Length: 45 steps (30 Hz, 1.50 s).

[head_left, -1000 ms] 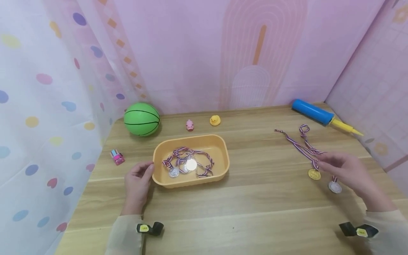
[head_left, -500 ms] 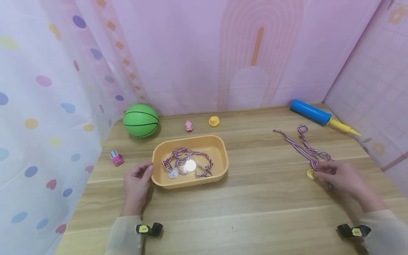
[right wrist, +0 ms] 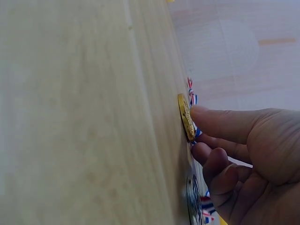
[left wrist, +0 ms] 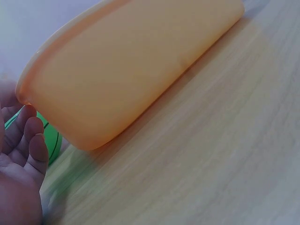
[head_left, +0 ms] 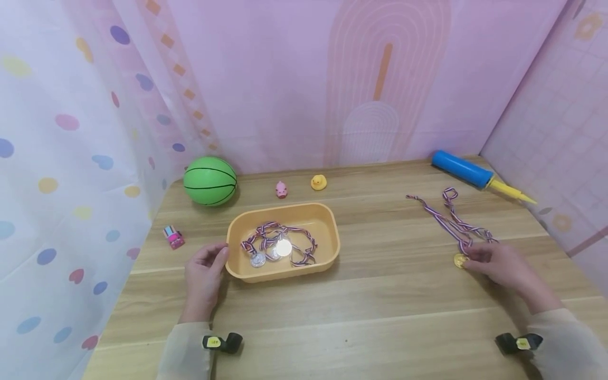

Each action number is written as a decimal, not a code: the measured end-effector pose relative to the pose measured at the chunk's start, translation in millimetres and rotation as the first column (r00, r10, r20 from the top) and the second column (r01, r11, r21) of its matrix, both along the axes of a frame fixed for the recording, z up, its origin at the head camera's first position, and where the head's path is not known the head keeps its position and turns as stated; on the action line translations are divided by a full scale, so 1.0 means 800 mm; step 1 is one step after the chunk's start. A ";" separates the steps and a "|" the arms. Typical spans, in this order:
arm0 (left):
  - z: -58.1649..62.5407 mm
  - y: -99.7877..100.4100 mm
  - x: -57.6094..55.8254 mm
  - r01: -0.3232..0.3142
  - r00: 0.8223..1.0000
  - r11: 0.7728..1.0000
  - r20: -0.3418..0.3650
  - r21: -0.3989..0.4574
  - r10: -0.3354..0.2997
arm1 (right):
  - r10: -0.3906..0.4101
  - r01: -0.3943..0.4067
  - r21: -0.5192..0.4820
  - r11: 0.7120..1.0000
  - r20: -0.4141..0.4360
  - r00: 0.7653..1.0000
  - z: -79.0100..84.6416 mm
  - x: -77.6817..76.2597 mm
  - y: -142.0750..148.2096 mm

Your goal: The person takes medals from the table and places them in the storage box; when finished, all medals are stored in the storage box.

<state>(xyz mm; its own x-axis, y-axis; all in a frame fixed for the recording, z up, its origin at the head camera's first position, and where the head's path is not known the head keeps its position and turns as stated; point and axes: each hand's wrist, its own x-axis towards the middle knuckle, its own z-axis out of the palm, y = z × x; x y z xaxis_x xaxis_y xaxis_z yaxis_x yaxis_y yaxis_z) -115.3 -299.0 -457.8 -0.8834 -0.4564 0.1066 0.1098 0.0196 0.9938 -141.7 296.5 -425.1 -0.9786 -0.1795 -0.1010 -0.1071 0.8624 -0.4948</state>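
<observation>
An orange plastic basin [head_left: 328,227] stands on the table, holding silver medals [head_left: 258,259] with tangled striped ribbons. My left hand [head_left: 204,274] pinches its left end at the rim; in the left wrist view the fingers [left wrist: 37,150] curl beside the basin's wall. On the right, my right hand [head_left: 499,266] pinches a gold medal [head_left: 459,260] at its edge, thumb on the near face. Its striped ribbon [head_left: 442,219] trails back across the table. Beside it another silver medal [right wrist: 193,201] shows in the right wrist view, hidden under the hand in the head view.
Behind the basin are a green ball [head_left: 210,181], a small pink pig toy [head_left: 281,190] and a yellow duck [head_left: 319,182]. A small pink toy [head_left: 173,237] lies at the left. A blue pump [head_left: 462,169] with a yellow nozzle lies back right, near the curtain.
My right hand has shifted left and come down to the gold medal, which has slid slightly left. The silver medal beside it has become hidden in the head view. The left hand stays put.
</observation>
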 end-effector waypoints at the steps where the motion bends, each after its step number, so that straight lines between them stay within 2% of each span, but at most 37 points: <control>1: 0.000 0.000 0.000 -0.001 1.000 1.000 0.000 0.001 0.001 | 0.002 -0.002 0.006 1.000 0.002 1.000 0.000 -0.001 -0.002; 13: -0.001 -0.001 -0.001 -0.003 1.000 1.000 0.015 -0.026 0.003 | 0.024 -0.024 -0.024 0.999 -0.002 1.000 -0.001 -0.007 -0.029; 19: -0.002 -0.001 -0.001 0.001 1.000 1.000 0.004 -0.010 -0.001 | 0.042 -0.042 -0.056 0.998 0.001 0.999 -0.005 -0.013 -0.044; 24: -0.003 -0.002 0.000 0.006 1.000 1.000 0.002 0.010 -0.006 | 0.070 -0.071 -0.030 0.997 -0.031 0.997 -0.005 -0.019 -0.060; 27: -0.002 -0.001 0.000 0.007 1.000 1.000 0.009 0.004 -0.007 | 0.098 -0.099 -0.054 0.994 -0.032 0.995 -0.006 -0.023 -0.072; 31: 0.000 0.000 0.000 0.009 1.000 1.000 0.018 -0.008 -0.009 | 0.138 -0.139 -0.135 0.981 -0.016 0.990 -0.007 -0.029 -0.090; 37: 0.001 0.001 0.001 0.012 1.000 1.000 0.027 -0.009 -0.012 | 0.166 -0.164 -0.158 0.974 -0.005 0.986 -0.009 -0.037 -0.115; 41: 0.000 0.002 0.001 0.013 1.000 1.000 0.018 0.011 -0.013 | 0.153 -0.152 -0.158 0.976 -0.005 0.988 -0.010 -0.041 -0.125; 45: 0.000 0.001 0.000 0.007 1.000 1.000 0.004 0.010 -0.007 | 0.108 -0.109 -0.164 0.980 -0.011 0.994 -0.013 -0.041 -0.130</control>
<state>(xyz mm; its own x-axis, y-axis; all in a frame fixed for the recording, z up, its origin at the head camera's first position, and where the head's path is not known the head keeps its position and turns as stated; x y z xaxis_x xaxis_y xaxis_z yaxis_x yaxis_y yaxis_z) -115.1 -298.5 -457.9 -0.8870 -0.4511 0.0984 0.1059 0.0086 0.9943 -174.8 192.2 -435.2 -0.9526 -0.2984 -0.0592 -0.1967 0.7526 -0.6284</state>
